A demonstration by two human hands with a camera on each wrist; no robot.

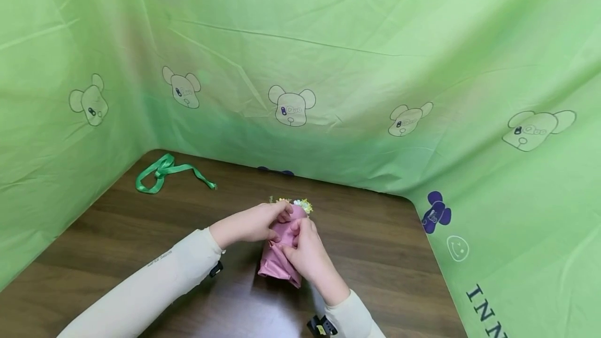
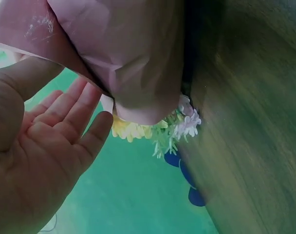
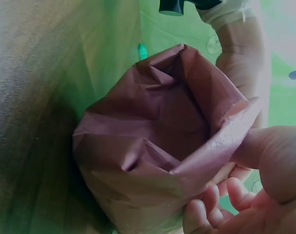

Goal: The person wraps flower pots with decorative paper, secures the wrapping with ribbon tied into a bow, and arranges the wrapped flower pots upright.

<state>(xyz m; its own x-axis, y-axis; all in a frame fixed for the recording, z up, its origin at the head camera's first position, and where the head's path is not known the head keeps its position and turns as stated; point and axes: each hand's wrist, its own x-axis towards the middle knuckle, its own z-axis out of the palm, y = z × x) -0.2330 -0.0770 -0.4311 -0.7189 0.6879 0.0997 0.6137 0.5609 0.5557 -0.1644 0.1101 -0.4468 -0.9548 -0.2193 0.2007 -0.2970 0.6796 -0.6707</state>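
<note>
A small bouquet of yellow and white flowers (image 1: 302, 205) lies on the table in pink wrapping paper (image 1: 277, 265), its blossoms toward the back wall. My left hand (image 1: 255, 221) holds the paper from the left; in the left wrist view its thumb goes behind a loose flap of the wrapping paper (image 2: 119, 53), fingertips at the edge. From the right, my right hand (image 1: 310, 249) pinches the paper near the middle. The right wrist view looks into the folded, hollow bottom end of the wrapping paper (image 3: 119, 126), with the right thumb tucked against its edge.
A green ribbon (image 1: 161, 168), loosely looped, lies on the table's far left. Around the brown wooden table (image 1: 375, 254) hangs a green cloth (image 1: 328, 67) printed with bear heads. Dark wrist straps show at both of my cuffs.
</note>
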